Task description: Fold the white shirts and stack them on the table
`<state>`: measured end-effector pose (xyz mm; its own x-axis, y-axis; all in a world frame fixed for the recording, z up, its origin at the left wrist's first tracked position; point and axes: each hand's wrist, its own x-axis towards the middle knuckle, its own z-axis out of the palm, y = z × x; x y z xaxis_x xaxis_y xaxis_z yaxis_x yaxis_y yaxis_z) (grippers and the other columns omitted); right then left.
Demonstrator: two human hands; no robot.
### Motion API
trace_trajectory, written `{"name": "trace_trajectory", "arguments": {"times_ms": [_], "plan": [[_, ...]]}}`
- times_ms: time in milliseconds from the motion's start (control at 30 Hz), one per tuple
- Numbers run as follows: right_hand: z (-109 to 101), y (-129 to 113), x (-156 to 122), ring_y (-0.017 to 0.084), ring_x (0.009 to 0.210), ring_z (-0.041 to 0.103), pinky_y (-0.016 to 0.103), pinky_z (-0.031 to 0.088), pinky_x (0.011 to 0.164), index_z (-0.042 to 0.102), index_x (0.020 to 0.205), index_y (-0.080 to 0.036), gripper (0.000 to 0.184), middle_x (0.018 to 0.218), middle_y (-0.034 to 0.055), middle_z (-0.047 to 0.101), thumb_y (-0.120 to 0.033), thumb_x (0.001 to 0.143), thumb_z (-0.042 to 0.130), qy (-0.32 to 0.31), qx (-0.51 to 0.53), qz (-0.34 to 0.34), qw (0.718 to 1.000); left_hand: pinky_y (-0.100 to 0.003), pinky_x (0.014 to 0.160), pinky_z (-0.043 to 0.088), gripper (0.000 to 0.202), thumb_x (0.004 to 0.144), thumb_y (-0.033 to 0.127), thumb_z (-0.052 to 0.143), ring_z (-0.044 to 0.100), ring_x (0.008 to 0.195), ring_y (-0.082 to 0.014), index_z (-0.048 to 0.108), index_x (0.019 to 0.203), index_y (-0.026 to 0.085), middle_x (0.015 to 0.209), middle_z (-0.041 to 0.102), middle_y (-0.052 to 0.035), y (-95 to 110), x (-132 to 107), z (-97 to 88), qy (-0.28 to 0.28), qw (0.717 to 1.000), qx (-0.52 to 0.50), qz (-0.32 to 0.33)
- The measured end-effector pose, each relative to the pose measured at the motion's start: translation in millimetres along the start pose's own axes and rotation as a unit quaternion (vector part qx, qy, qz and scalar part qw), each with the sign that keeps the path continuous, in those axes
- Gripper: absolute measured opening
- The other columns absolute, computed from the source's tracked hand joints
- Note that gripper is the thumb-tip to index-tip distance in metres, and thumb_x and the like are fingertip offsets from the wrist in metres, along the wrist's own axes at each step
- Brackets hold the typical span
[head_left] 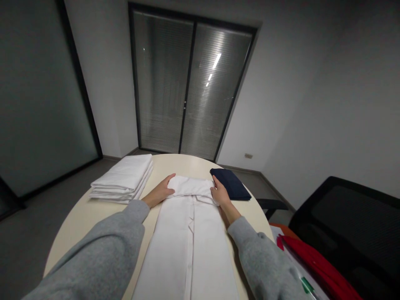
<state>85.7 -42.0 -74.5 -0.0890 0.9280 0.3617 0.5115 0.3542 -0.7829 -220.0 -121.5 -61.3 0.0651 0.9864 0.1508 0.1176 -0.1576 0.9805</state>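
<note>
A long white garment [175, 246] lies on the round table, running from the near edge toward the middle, with a seam or opening down its length. Its far end is doubled over into a flat band [190, 186]. At the left end of this band my left hand [159, 192] is closed, thumb on top and fingers around the edge. My right hand [221, 193] grips the opposite end in the same way, its fingers partly hidden by the cloth. Just beyond my right hand is a folded dark navy cloth [231, 184].
A stack of folded white cloths [123, 177] sits at the left of the cream round table [84, 231]. To the right stands a black mesh chair [350, 225], with red fabric [318, 262] near it. Blinds-covered glass doors [190, 87] are behind.
</note>
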Motion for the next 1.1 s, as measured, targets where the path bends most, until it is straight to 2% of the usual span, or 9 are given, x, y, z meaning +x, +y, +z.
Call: {"name": "trace_trajectory", "arguments": {"times_ms": [233,333,400,500,633,733,867,967,1100], "plan": [[-15,-32,-21,0.03,0.122,0.062,0.045,0.046,0.105,0.065,0.133,-0.024,0.046,0.141,0.0159,0.06,-0.007,0.093,0.049,-0.035,-0.239,-0.033,0.97,-0.043,0.121,0.038,0.087,0.069,0.015,0.063,0.056,0.137,-0.0302,0.045,0.154,0.012,0.15,0.057,-0.0156,-5,3,1.7,0.031,0.988,0.148,0.034],[-14,-47,-27,0.037,0.138,0.046,0.055,0.038,0.112,0.063,0.136,-0.02,0.04,0.159,0.02,0.042,-0.016,0.101,0.043,-0.035,-0.289,-0.077,0.954,-0.049,0.126,0.03,0.077,0.073,0.013,0.063,0.042,0.148,-0.0359,0.051,0.149,0.01,0.163,0.039,-0.0203,5,-7,10.6,0.106,0.949,0.285,0.081],[-12,-54,-30,0.037,0.148,0.034,0.056,0.028,0.119,0.057,0.144,-0.019,0.043,0.167,0.0172,0.034,-0.024,0.104,0.042,-0.056,-0.303,-0.121,0.944,-0.052,0.128,0.023,0.068,0.081,0.015,0.063,0.033,0.153,-0.0368,0.054,0.149,0.015,0.169,0.031,-0.0169,16,-16,17.0,0.126,0.915,0.359,0.135],[-5,-55,-36,0.031,0.155,0.027,0.051,0.017,0.127,0.05,0.153,-0.023,0.049,0.167,0.009,0.038,-0.037,0.107,0.043,-0.126,-0.305,-0.178,0.927,-0.051,0.131,0.011,0.058,0.091,0.025,0.061,0.025,0.158,-0.0318,0.057,0.148,0.026,0.17,0.035,-0.0059,27,-25,22.3,0.043,0.891,0.405,0.201],[6,-46,-43,0.03,0.156,0.029,0.051,0.017,0.128,0.042,0.159,-0.022,0.057,0.166,0.0083,0.04,-0.049,0.108,0.037,-0.2,-0.298,-0.192,0.913,-0.05,0.13,0.013,0.05,0.093,0.039,0.065,0.038,0.153,-0.0303,0.063,0.143,0.033,0.159,0.052,-0.0031,11,-20,18.4,-0.055,0.922,0.354,0.148],[7,-41,-45,0.033,0.157,0.027,0.055,0.017,0.128,0.038,0.161,-0.017,0.065,0.167,0.0122,0.037,-0.054,0.107,0.039,-0.213,-0.294,-0.194,0.911,-0.052,0.128,0.018,0.042,0.098,0.044,0.06,0.043,0.15,-0.0313,0.068,0.138,0.034,0.155,0.057,-0.0044,-6,-12,11.6,-0.069,0.926,0.346,0.135],[-5,-46,-48,0.033,0.154,0.033,0.054,0.017,0.128,0.042,0.158,-0.017,0.071,0.164,0.0141,0.042,-0.05,0.097,0.06,-0.209,-0.285,-0.221,0.909,-0.05,0.126,0.024,0.038,0.103,0.04,0.052,0.048,0.146,-0.0293,0.071,0.135,0.033,0.148,0.063,-0.0035,-7,-9,7.3,-0.077,0.916,0.358,0.165],[-13,-54,-52,0.028,0.145,0.046,0.049,0.02,0.127,0.053,0.149,-0.019,0.059,0.153,0.0119,0.057,-0.038,0.095,0.065,-0.194,-0.276,-0.251,0.907,-0.047,0.124,0.029,0.036,0.103,0.037,0.05,0.054,0.141,-0.0282,0.075,0.128,0.031,0.142,0.068,-0.003,-1,-11,7.9,-0.074,0.914,0.354,0.183],[-14,-61,-54,0.023,0.122,0.058,0.039,0.039,0.111,0.066,0.13,-0.02,0.032,0.128,0.0086,0.071,-0.024,0.1,0.058,-0.177,-0.279,-0.274,0.903,-0.047,0.125,0.029,0.03,0.097,0.041,0.061,0.057,0.137,-0.0297,0.078,0.119,0.031,0.137,0.072,-0.0034,2,-13,7.7,-0.063,0.923,0.332,0.184]]}}
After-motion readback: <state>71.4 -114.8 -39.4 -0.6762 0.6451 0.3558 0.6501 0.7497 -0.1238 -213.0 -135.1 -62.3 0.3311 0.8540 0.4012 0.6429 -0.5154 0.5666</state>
